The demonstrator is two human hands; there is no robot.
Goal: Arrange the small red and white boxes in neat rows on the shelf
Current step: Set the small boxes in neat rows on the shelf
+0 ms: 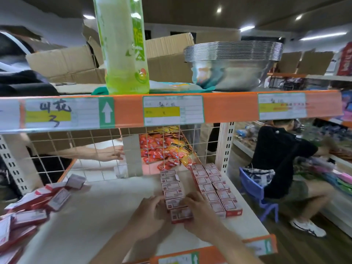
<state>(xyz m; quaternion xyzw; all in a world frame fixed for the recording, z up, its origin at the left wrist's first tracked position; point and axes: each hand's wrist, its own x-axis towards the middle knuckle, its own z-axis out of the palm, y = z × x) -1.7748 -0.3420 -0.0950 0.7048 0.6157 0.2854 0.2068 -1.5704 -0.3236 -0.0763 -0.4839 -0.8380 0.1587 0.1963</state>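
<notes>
At lower centre, the left hand and right hand flank the nearest small red and white cardboard box in a row on the white shelf. A loose box heap lies lower left.

Pretty bright overall, lit from ceiling lights glaring way up above the fingers. Blowing out a bit on the metal bowls up and right of the fingertips. Smearing with motion blur on the loose boxes far left of the fingers. Bending hard at the edges, fisheye style. Casting only soft shadows under the hands.
</notes>
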